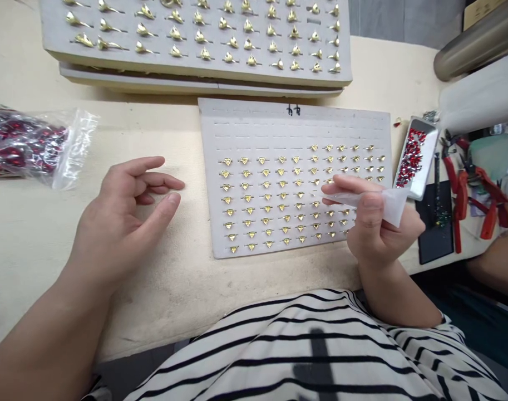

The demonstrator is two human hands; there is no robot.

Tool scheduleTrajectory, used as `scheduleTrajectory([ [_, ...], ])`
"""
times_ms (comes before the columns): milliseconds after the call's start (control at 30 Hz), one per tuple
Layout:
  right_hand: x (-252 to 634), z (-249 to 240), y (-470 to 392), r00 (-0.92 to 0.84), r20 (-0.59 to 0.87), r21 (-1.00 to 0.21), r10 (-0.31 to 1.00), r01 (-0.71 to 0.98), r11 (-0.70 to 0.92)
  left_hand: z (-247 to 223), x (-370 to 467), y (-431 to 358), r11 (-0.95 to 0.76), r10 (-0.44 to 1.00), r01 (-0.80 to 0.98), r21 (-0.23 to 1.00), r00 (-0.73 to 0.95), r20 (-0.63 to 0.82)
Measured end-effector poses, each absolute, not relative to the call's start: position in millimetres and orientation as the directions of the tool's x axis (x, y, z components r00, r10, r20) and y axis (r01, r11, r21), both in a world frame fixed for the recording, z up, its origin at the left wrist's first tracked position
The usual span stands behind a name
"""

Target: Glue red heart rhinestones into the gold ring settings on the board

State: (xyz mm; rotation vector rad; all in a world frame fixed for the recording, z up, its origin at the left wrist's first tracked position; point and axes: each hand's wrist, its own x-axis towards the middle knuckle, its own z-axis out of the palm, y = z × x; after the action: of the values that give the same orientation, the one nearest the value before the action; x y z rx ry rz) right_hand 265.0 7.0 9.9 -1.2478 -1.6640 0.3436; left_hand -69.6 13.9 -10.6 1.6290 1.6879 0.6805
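My right hand is closed around a small translucent white cone-shaped bag, its thin tip pointing left over the ring board. Under it lies a grey foam ring board, with rows of gold rings whose faces are triangular; some rings are hidden by my right hand. To the left of the board, my left hand rests over the table with its fingers loosely apart and nothing in it. Beside the board's right edge, a small white tray holds tiny red stones.
Stacked foam boards with larger gold rings stand at the back. A zip bag of red stones lies at the far left. At right are red-handled pliers, a black pad and part of another person's limb.
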Motion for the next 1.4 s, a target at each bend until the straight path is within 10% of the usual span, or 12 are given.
scheduleTrajectory([
  [1400, 263.3, 16.8, 0.9, -0.045, 0.480, -0.715, 0.876, 0.558, 0.421, -8.3, -69.7, 12.6, 0.085, 0.993, 0.616, 0.783, 0.014, -0.119],
])
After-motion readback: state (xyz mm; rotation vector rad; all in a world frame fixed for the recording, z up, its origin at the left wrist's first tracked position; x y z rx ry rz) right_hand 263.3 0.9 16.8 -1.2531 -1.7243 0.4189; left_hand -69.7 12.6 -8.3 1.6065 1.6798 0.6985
